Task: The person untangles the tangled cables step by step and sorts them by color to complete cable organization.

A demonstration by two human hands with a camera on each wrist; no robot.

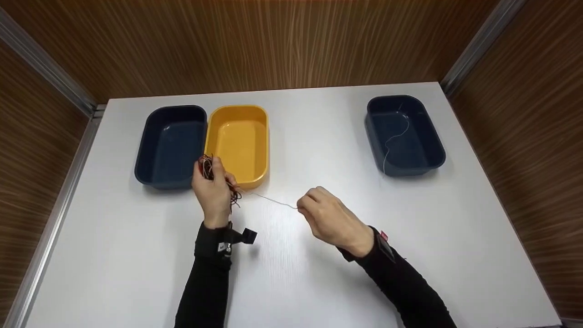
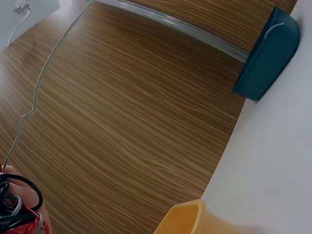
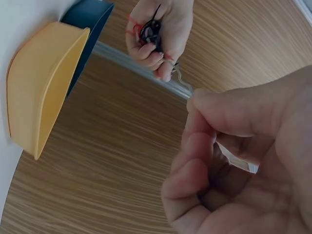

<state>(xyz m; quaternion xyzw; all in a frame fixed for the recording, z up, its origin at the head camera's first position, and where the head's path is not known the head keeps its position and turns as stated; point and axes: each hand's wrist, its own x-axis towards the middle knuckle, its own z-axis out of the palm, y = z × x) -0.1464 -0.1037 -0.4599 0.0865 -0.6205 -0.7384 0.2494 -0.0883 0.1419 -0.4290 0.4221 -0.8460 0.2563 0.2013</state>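
My left hand grips a tangled bundle of thin wires in black, red and pale grey, near the front of the yellow bin. Loose ends of the bundle hang past the wrist side of the hand. One pale grey wire runs out of the bundle, nearly taut, across to my right hand. There the thumb and fingertips pinch it, as the right wrist view shows. In the left wrist view the same grey wire rises with a small kink from the bundle.
A dark blue bin stands against the yellow bin's left side. Another dark blue bin at the right holds a pale wire that hangs over its front rim. Wood-grain panels enclose the white table at the back and sides.
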